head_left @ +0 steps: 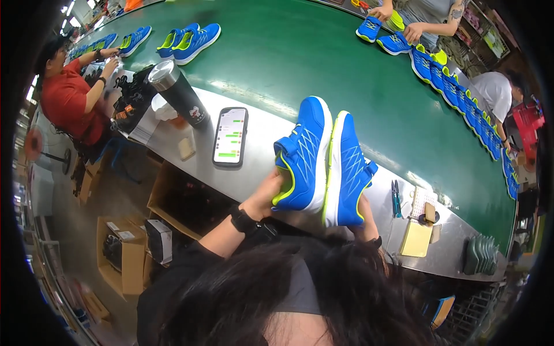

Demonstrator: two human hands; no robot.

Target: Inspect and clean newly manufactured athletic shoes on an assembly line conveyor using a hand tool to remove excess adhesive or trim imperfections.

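As the left hand (270, 193) grips the heel of one blue sneaker (304, 154) and the right hand (365, 222), mostly hidden, holds up its partner (346, 170), both shoes stand toe-up above the worktop (271, 124) edge, touching side by side. I judge them light, with soft mesh uppers and stiff soles; heel or sole is the sure hold. At ten o'clock a phone (231, 136) lies flat by a steel tumbler (179, 92). At four o'clock sits a yellow notepad (416, 238); cardboard boxes (124, 254) stand on the floor at eight.
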